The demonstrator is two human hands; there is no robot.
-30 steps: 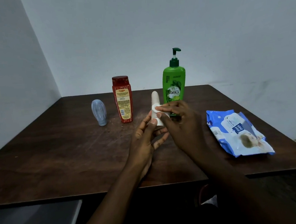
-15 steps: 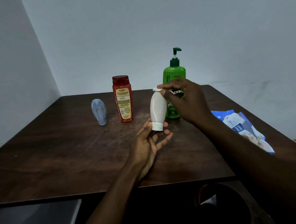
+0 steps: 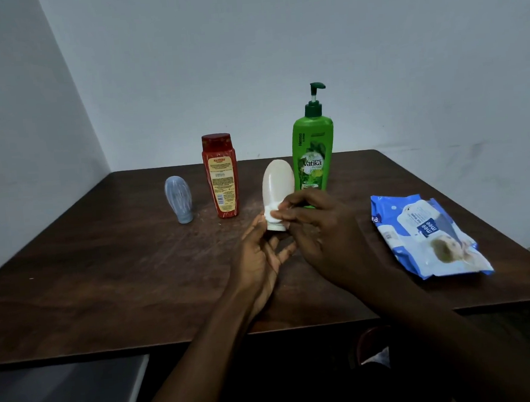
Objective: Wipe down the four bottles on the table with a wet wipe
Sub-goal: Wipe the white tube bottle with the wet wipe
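Head view: half a second ago the right hand (image 3: 326,237) was up at the rounded top of the white bottle (image 3: 277,181). Now it is down at the bottle's lower end, just above the cap, with the wet wipe (image 3: 272,214) bunched and pinched between thumb and fingertips against the plastic. That reads as 1 full stroke from top to bottom. I judge this bottle is mid-wipe and nearly covered on the side facing the camera, though its far side is hidden. The left hand (image 3: 261,257) stays at the cap end, fingers curled up around it, keeping the bottle upright, cap down, near the middle of the tabletop (image 3: 105,274).

The other 3 bottles have not moved. The green pump bottle (image 3: 313,153) stands just behind the white one at 1 o'clock. The red bottle (image 3: 221,175) is at 10 o'clock, and the small blue-grey bottle (image 3: 178,197) is further out at 9 o'clock.

The white bottle is smooth, matt, egg-shaped plastic tapering to a flat cap (likely slippery once damp). The green one is glossy, with a tall pump. The red one is flat-sided with a paper-like label. The blue-grey one is translucent and rounded. The wipe pack (image 3: 426,233), at 3 o'clock, is soft crinkled film. The tabletop is dark wood, scuffed pale near the bottles.
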